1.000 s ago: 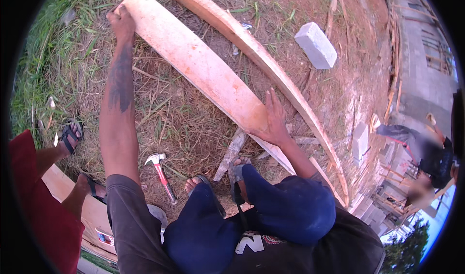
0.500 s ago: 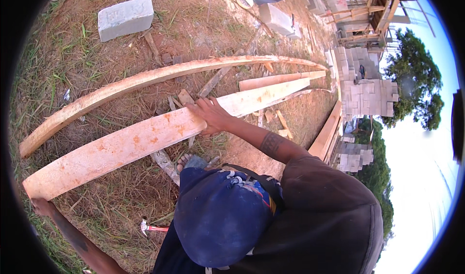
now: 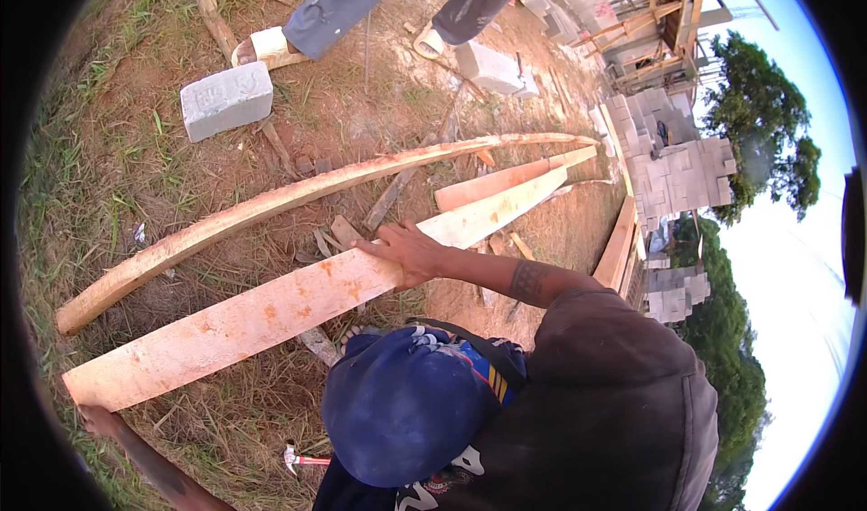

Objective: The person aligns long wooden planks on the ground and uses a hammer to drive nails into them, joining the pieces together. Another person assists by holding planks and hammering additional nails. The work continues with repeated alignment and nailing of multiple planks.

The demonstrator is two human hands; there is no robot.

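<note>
Neither my left hand nor my right hand shows in the head view. A co-worker in a blue cap (image 3: 406, 416) and dark shirt bends over a long, pale wooden plank (image 3: 235, 326) just ahead. Their tattooed right arm reaches across to the plank, and the right hand (image 3: 406, 251) grips its middle, fingers over the far edge. At the plank's near left end, another hand (image 3: 101, 421) touches the lower corner; it appears to be the same co-worker's left. Beyond lies a rough-edged timber (image 3: 262, 206), bowed by the lens. A claw hammer (image 3: 291, 459) with a red handle rests on the grass.
Another person's legs (image 3: 352, 10) stand at the top, near a grey concrete block (image 3: 226, 100). A second block (image 3: 488, 67) lies farther right. More boards (image 3: 616, 243) lie right of the plank, before stacked block walls (image 3: 677, 163). Wood scraps litter the grassy soil.
The view has shifted, so the plank, timber and hammer sit slightly lower and mostly farther right. The other person at the top has stepped left, one foot now behind the block. The co-worker still holds the plank.
</note>
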